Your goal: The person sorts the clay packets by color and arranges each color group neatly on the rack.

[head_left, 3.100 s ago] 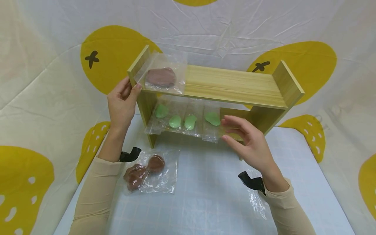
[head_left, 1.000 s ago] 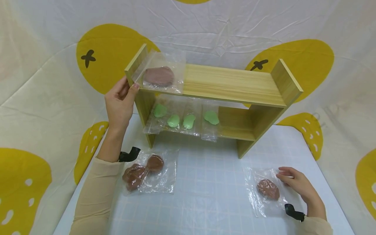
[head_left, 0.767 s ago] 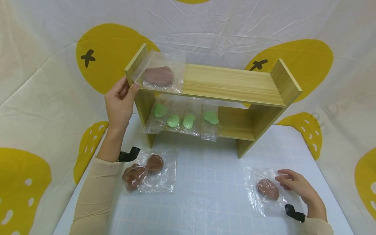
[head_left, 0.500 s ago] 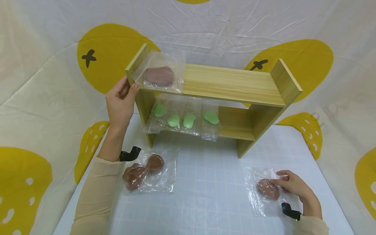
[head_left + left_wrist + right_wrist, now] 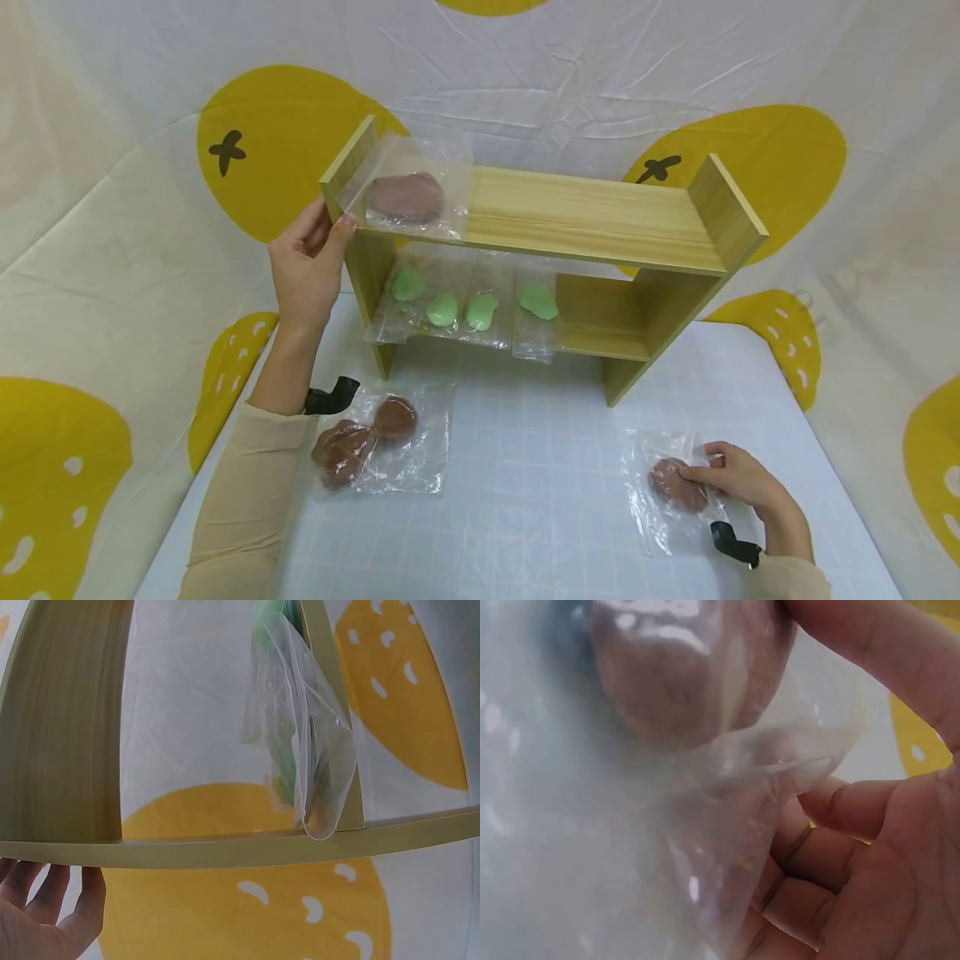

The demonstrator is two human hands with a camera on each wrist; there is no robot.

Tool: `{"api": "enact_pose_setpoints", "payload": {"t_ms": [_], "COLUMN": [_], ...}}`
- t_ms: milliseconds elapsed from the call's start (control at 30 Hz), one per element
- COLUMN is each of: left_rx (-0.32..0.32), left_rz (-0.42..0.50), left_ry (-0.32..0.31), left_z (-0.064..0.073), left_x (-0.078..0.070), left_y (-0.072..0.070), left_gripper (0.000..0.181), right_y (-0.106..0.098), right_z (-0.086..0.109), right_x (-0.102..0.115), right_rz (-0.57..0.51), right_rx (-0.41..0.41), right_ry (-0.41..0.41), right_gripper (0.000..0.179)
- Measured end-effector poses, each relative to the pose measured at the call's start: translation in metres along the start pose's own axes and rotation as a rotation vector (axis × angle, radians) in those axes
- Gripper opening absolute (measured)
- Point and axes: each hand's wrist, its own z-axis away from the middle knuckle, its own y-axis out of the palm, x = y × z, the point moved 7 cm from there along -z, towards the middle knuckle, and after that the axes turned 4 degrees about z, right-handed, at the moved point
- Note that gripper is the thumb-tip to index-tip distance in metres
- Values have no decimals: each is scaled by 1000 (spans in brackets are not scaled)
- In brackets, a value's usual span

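Note:
My left hand (image 5: 306,271) grips the left side panel of a two-tier wooden shelf (image 5: 585,217), thumb at the front edge. In the left wrist view, the left hand's fingers (image 5: 88,904) lie against that panel's edge. At the lower right, my right hand (image 5: 742,479) pinches a clear plastic bag (image 5: 645,521) holding a flat brown piece (image 5: 667,479). The right wrist view shows the thumb at the brown piece and the other fingers curled behind the bag, partly hidden by the film. Another bag with a reddish-brown slab (image 5: 408,197) leans on the upper tier, near the left hand.
Several clear bags with green pieces (image 5: 482,311) stand along the lower tier, their edges overhanging its front. Two brown pieces in clear bags (image 5: 345,450) overlap on the pale checked table (image 5: 525,500), beside the left forearm. A white cloth with yellow shapes hangs behind.
From in front of the shelf's lower tier, the right hand has come down to the bag at lower right, slid inward over it and pinched it. The left hand stays on the shelf.

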Motion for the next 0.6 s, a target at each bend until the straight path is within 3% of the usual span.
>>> {"api": "enact_pose_setpoints", "payload": {"t_ms": [233, 600], "left_rx": [-1, 2], "left_rz": [-9, -12], "left_ry": [4, 6], "left_z": [0, 0], "left_x": [-1, 0], "left_y": [0, 0], "left_gripper": [38, 38], "right_y": [3, 7], "right_z": [1, 3], "right_x": [7, 17], "right_rz": [-45, -126], "right_rx": [-27, 3], "right_ry": [-47, -100], "right_gripper": [43, 53]}}
